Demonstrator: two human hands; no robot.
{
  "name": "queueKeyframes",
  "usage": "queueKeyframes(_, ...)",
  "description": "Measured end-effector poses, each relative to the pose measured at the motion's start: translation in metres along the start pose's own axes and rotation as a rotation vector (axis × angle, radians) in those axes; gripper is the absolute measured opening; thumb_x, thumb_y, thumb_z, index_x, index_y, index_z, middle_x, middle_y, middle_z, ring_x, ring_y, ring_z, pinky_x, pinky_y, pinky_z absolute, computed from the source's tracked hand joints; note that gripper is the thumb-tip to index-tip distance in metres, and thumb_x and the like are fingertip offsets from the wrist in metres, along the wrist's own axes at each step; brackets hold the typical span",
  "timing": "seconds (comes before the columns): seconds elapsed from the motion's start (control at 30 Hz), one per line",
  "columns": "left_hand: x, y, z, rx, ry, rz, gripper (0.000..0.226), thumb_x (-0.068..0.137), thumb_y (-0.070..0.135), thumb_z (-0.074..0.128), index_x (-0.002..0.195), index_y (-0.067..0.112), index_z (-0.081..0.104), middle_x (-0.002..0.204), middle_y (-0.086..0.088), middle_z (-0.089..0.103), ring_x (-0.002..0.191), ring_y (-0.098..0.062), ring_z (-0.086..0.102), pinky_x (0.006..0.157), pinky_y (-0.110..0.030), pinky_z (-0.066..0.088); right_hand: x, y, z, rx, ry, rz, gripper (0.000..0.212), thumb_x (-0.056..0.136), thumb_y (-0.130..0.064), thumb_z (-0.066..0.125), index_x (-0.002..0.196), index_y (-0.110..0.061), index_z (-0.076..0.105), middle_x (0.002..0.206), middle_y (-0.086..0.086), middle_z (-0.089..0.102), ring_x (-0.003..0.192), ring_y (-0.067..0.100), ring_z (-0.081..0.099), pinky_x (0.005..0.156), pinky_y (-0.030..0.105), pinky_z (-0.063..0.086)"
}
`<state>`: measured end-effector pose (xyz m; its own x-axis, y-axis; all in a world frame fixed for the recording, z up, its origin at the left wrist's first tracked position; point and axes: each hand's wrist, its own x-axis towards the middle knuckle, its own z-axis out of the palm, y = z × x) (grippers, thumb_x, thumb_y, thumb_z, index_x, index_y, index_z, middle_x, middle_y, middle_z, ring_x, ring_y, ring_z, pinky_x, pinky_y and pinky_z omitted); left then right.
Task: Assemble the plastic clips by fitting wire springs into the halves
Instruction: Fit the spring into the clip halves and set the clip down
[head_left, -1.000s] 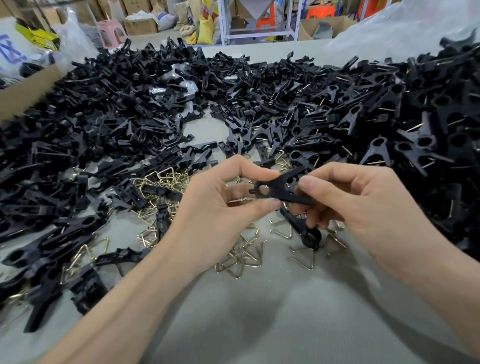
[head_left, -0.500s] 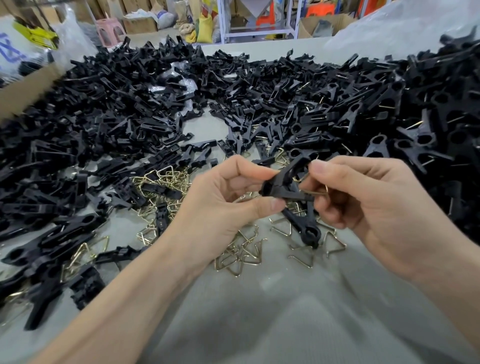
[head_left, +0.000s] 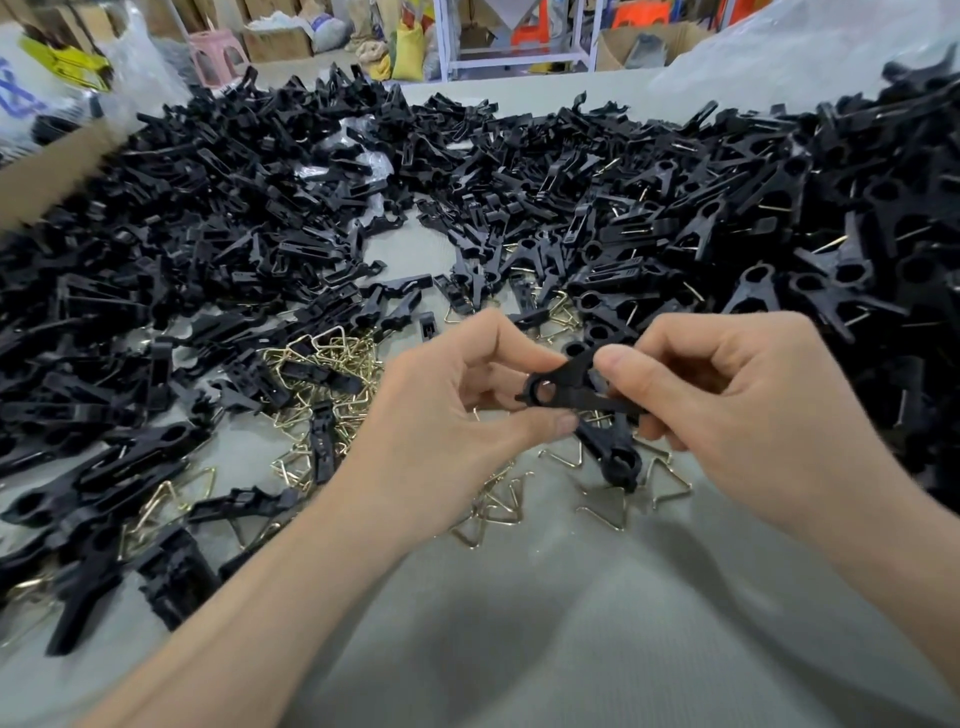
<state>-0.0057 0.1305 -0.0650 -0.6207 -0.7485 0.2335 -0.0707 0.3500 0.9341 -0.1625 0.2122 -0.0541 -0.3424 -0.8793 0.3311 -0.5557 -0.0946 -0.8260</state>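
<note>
Between both hands I hold a black plastic clip (head_left: 563, 391), its ring end pointing left. My left hand (head_left: 457, 415) pinches it from the left with thumb and forefinger. My right hand (head_left: 727, 410) grips its other end from the right. A second black clip piece (head_left: 615, 457) hangs below, under my right fingers, its round end down near the table. Brass-coloured triangular wire springs (head_left: 322, 364) lie loose on the grey table (head_left: 519, 623) beneath and left of my hands.
Heaps of black clip halves (head_left: 208, 234) cover the table's left and back. Assembled clips (head_left: 831, 234) are piled on the right. A cardboard box edge (head_left: 47, 171) and plastic bags (head_left: 779, 47) stand at the far corners. More springs (head_left: 618, 504) lie under my hands.
The clip has been turned in my hands so that its ring end points left and lies flatter. Both hands stay at the same spot above the springs.
</note>
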Motion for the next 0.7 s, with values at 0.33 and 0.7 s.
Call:
queueKeyframes(0.33,-0.005,0.004,0.005,-0.077,0.005,0.058,0.028,0.061,0.021,0.083,0.084,0.027,0.068,0.065,0.017,0.061,0.067,-0.003,0.055,0.069,-0.016,0.044,0.003,0.009,0.000,0.984,-0.577,0.515,0.059,0.046,-0.061,0.082,0.077,-0.013,0.069,0.072,0.007,0.066,0.065,0.018,0.067,0.053,0.025,0.054)
queueKeyframes(0.7,-0.002,0.002,0.006,-0.098,-0.023,0.133,0.022,0.069,0.032,0.073,0.090,0.036,0.068,0.118,0.015,0.066,0.116,-0.012,0.059,0.098,-0.056,0.041,0.001,0.004,0.004,1.155,-0.629,0.471,0.043,0.061,-0.059,0.073,0.081,-0.021,0.078,0.094,0.002,0.074,0.084,0.010,0.071,0.072,0.021,0.056)
